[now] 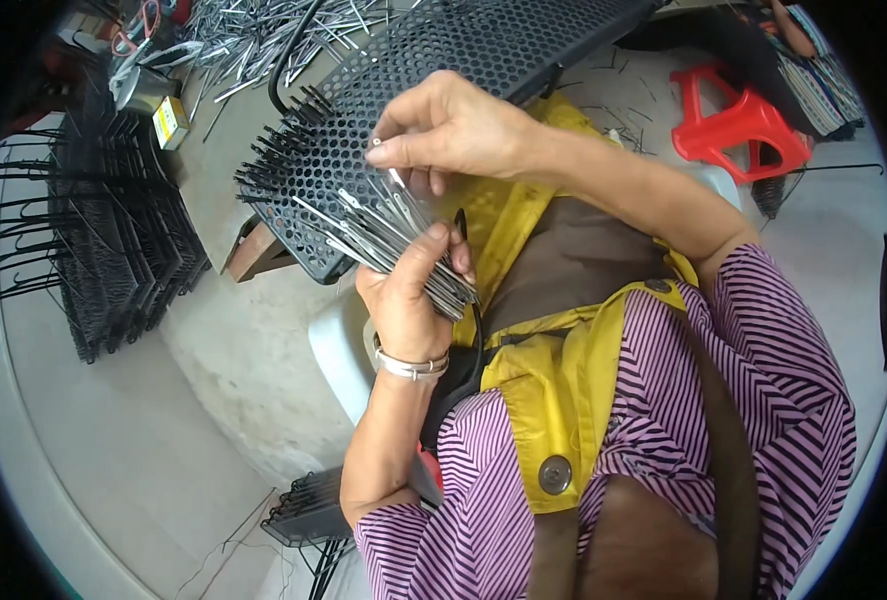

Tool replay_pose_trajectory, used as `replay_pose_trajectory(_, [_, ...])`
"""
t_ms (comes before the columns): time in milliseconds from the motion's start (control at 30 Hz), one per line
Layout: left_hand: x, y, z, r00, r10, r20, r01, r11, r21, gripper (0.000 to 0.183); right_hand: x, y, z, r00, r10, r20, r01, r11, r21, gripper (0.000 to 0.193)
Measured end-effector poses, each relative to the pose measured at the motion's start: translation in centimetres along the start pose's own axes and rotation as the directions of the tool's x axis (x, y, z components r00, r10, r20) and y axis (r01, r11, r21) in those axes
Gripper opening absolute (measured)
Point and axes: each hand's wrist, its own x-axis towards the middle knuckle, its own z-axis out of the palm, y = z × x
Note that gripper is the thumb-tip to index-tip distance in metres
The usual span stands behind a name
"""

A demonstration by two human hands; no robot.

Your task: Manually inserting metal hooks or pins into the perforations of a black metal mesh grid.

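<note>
My left hand [409, 300], with a pale bangle at its wrist, is closed round a bundle of thin metal rods [384, 235]. Their flattened ends, some with small holes, fan out toward the upper left. Just above the bundle, my right hand [454, 130] pinches something small and pale between thumb and forefinger. Most of that piece is hidden, so its kind cannot be made out. Beyond both hands lies a black perforated panel [444, 50], with several short black rod ends [284, 145] sticking up along its left part.
A heap of loose metal rods [264, 40] covers the table at the back left, near a yellow box [171, 122] and a metal can [144, 90]. Stacked black racks [124, 220] with hooks stand at left. A red stool [734, 125] is at the far right.
</note>
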Motion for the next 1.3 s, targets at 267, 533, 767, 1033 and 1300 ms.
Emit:
replay_pose_trajectory(267, [-3.0, -1.4, -1.5, 0.987, -0.147, -0.067, 0.151, 0.986, 0.066, 0.014, -0.7, -0.2, -1.7, 0.987, -0.047, -0.155, 0.063, 0.993, 0.098, 0.013])
replay_pose_trajectory(533, [-4.6, -2.0, -2.2, 0.978, -0.208, 0.025, 0.206, 0.975, 0.082, 0.013, 5.4, -0.4, -0.7, 0.743, -0.576, -0.341, 0.539, 0.817, -0.206, 0.012])
replay_pose_trajectory(767, [-3.5, -0.8, -2.6, 0.989, -0.132, -0.061, 0.133, 0.991, 0.024, 0.012, 7.4, 0.5, 0.6, 0.685, -0.681, -0.258, 0.572, 0.722, -0.389, 0.012])
replay_pose_trajectory(1033, [-1.6, 1.0, -1.9, 0.987, -0.106, -0.122, 0.089, 0.986, -0.140, 0.015, 9.0, -0.1, 1.2, 0.482, -0.864, 0.148, 0.589, 0.194, -0.785, 0.008])
replay_pose_trajectory(1300, [0.2, 2.6, -2.6, 0.997, -0.035, -0.068, 0.026, 0.991, -0.133, 0.008, 7.7, 0.7, 2.1, 0.766, -0.611, 0.198, 0.391, 0.198, -0.899, 0.017])
